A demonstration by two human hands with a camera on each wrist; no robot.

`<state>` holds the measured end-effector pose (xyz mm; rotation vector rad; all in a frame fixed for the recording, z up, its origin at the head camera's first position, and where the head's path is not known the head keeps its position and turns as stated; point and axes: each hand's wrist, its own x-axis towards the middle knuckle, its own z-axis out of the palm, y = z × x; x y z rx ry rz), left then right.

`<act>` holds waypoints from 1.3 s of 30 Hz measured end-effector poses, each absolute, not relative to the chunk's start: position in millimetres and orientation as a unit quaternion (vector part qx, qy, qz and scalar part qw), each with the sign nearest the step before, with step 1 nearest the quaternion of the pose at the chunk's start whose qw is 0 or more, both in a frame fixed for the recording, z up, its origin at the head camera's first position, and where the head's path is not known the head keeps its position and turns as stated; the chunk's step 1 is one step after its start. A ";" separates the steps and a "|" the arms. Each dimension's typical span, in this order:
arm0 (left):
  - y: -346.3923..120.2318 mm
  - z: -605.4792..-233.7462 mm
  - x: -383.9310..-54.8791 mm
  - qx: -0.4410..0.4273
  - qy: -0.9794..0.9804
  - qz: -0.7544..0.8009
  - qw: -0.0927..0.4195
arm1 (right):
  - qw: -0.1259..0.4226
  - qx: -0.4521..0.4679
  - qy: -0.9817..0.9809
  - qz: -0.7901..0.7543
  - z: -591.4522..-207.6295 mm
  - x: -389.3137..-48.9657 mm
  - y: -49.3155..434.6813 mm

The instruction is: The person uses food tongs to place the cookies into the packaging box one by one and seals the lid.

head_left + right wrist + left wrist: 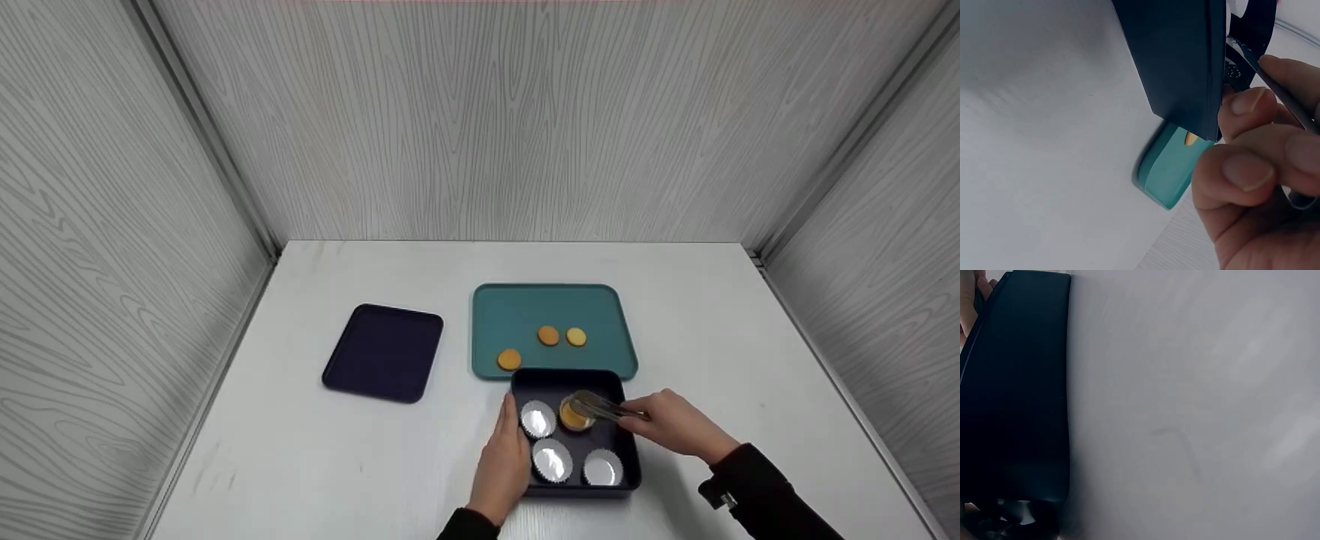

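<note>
My right hand [671, 421] grips metal tongs [600, 406] over the right side of a dark, square, deep-walled baking pan [577, 491]. The tongs' tips lie over a round orange-yellow cookie [573, 417] inside the upper right cup. Around it in the pan sit three more shiny silver cups: an upper left cup [538, 419], a lower left cup [553, 460] and a lower right cup [602, 469]. Against the pan's left wall rests my left hand [502, 461], fingers extended along it. In the right wrist view, curled fingers [1247, 169] pinch the tongs beside the pan wall [1179, 62].
Behind the pan lies a teal tray [525, 304], its front edge overlapped by the pan. On it are two orange cookies [509, 359] and a paler yellow cookie [576, 337]. A flat dark tray [384, 352] lies to the left. Wood-grain panels [495, 120] surround the white table [337, 465].
</note>
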<state>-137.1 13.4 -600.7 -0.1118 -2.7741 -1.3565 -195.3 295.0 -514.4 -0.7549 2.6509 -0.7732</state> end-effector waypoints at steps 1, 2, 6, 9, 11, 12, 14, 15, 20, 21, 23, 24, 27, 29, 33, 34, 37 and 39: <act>13.3 -600.9 -136.8 -0.038 -0.898 -0.438 0.028 | 0.140 -0.258 0.918 -0.267 -514.4 -195.2 295.4; 13.2 -601.0 -136.5 -0.040 -0.897 -0.438 0.030 | 0.142 -0.255 0.918 -0.267 -514.4 -195.1 295.8; 13.4 -602.2 -135.7 -0.043 -0.898 -0.437 0.043 | 0.144 -0.246 0.920 -0.269 -511.9 -195.0 298.2; 13.6 -602.8 -135.1 -0.042 -0.898 -0.435 0.050 | 0.148 -0.242 0.917 -0.281 -508.4 -195.3 299.7; 13.8 -602.6 -134.7 -0.041 -0.899 -0.433 0.053 | 0.151 -0.237 0.914 -0.291 -505.6 -195.7 300.5; 13.7 -602.1 -134.6 -0.041 -0.899 -0.433 0.056 | 0.149 -0.236 0.914 -0.295 -504.3 -195.9 300.8; 13.6 -601.7 -134.4 -0.042 -0.898 -0.434 0.057 | 0.141 -0.231 0.914 -0.301 -501.7 -196.6 301.0; 13.7 -601.3 -134.4 -0.041 -0.898 -0.434 0.056 | 0.134 -0.228 0.916 -0.303 -500.5 -197.1 300.7; 13.6 -600.9 -135.5 -0.041 -0.898 -0.435 0.046 | 0.072 -0.200 0.932 -0.294 -498.5 -204.2 296.6; 13.5 -600.8 -135.9 -0.041 -0.898 -0.435 0.043 | 0.058 -0.194 0.935 -0.290 -498.7 -206.4 295.1; 13.3 -600.4 -136.3 -0.040 -0.897 -0.438 0.039 | 0.029 -0.184 0.942 -0.280 -499.8 -211.6 292.2; 13.3 -600.3 -136.7 -0.040 -0.897 -0.439 0.037 | 0.016 -0.180 0.944 -0.275 -500.5 -214.3 290.8; 13.1 -599.8 -136.3 -0.041 -0.898 -0.437 0.036 | -0.010 -0.176 0.951 -0.255 -504.3 -223.7 286.3; 13.0 -599.2 -135.8 -0.044 -0.899 -0.434 0.037 | -0.017 -0.173 0.954 -0.243 -507.2 -230.2 283.3; 13.0 -598.7 -134.7 -0.047 -0.901 -0.430 0.040 | -0.015 -0.161 0.959 -0.233 -513.5 -243.1 277.3; 13.2 -598.5 -134.6 -0.045 -0.901 -0.430 0.041 | -0.012 -0.156 0.960 -0.230 -514.8 -246.3 275.8; 13.3 -599.2 -134.7 -0.044 -0.900 -0.432 0.042 | -0.002 -0.143 0.964 -0.225 -519.1 -255.3 271.5; 13.7 -600.2 -135.2 -0.044 -0.900 -0.431 0.042 | 0.005 -0.136 0.966 -0.220 -521.5 -260.4 269.3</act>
